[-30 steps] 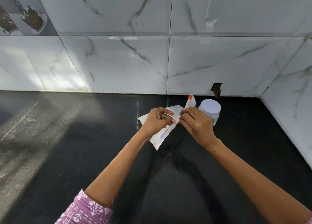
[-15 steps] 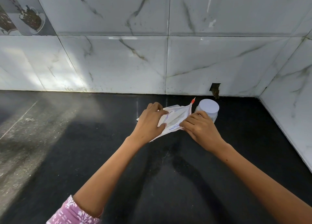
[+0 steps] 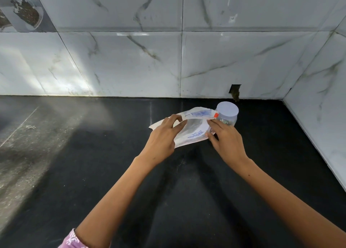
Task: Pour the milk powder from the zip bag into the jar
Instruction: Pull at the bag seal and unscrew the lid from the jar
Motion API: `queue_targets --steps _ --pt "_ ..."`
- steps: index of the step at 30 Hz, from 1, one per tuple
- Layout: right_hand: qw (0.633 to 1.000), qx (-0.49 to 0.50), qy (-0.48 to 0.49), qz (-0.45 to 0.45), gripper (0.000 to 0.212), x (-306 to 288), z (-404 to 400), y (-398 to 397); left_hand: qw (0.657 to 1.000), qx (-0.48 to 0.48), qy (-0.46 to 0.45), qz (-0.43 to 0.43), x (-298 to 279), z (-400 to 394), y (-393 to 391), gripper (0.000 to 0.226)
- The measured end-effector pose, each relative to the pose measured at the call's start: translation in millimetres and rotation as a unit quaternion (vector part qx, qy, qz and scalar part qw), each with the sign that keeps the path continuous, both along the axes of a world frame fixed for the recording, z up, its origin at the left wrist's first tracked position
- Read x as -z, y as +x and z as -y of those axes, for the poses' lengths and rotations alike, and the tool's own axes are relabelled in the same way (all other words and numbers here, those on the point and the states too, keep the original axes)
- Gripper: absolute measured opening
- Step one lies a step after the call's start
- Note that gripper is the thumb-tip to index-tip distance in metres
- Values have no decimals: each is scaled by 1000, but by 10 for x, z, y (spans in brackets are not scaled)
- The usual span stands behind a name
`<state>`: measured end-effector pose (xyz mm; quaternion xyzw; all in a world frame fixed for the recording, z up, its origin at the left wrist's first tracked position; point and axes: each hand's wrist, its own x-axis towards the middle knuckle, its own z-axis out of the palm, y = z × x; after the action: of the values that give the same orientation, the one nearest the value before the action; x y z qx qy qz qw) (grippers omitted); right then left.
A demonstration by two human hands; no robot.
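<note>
Both hands — left (image 3: 162, 141), right (image 3: 227, 142) — hold zip bag (image 3: 192, 129) beside lidded jar (image 3: 227, 115).

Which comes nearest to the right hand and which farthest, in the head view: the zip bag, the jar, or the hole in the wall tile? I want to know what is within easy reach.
1. zip bag: touched by the right hand, on its left.
2. jar: just beyond the fingertips, lid on.
3. hole in the wall tile: farthest, behind the jar, at the foot of the wall.

Blue print on the zip bag (image 3: 194, 133), too blurred to read
</note>
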<state>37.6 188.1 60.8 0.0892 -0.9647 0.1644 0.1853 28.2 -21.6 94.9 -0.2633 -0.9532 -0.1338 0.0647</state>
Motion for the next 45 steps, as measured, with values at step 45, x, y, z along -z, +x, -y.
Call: queue_targets --steps 45 --pt "979 176 -101 11 50 -7 -439 -860 930 -88 333 126 665 -1060 -248 53"
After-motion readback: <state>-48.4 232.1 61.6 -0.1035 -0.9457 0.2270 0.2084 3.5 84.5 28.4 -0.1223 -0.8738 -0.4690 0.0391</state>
